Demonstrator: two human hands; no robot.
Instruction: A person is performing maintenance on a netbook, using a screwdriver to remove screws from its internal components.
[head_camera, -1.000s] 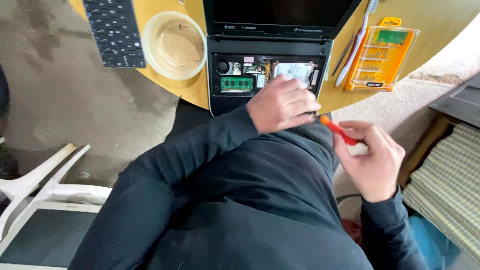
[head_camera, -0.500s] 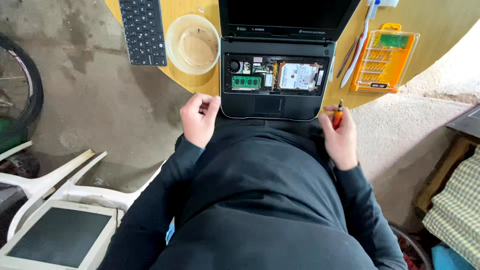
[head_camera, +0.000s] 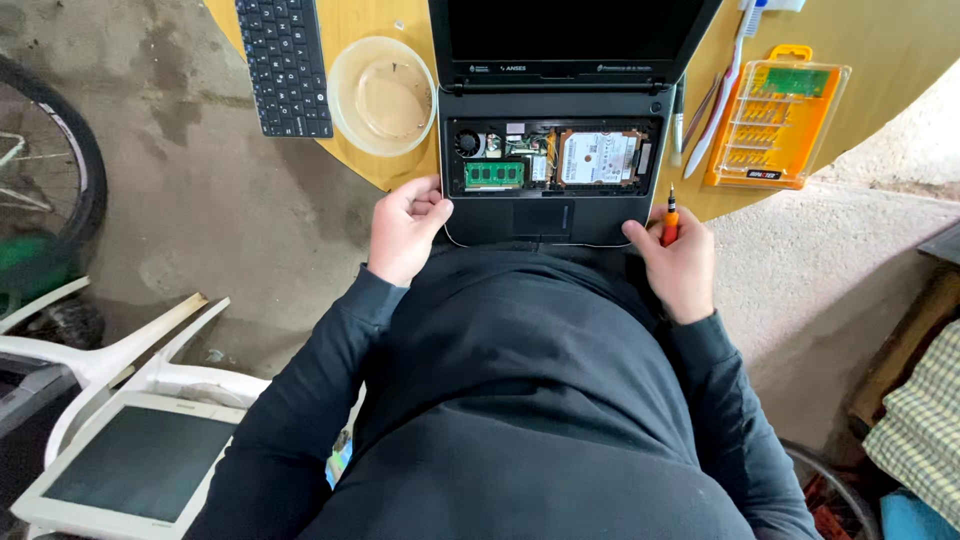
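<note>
I see my left hand (head_camera: 405, 232) gripping the opened laptop (head_camera: 555, 180) at the tabletop's (head_camera: 880, 40) near edge, steadying it; my right hand (head_camera: 680, 262) clenches a screwdriver (head_camera: 671, 217), tip up.

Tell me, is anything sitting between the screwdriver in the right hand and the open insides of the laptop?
Nothing visible does. The right hand holds the orange screwdriver at the laptop's front right corner, and only the bare dark palm rest lies between it and the exposed bay. The left hand grips the opposite corner, clear of that path.
</note>
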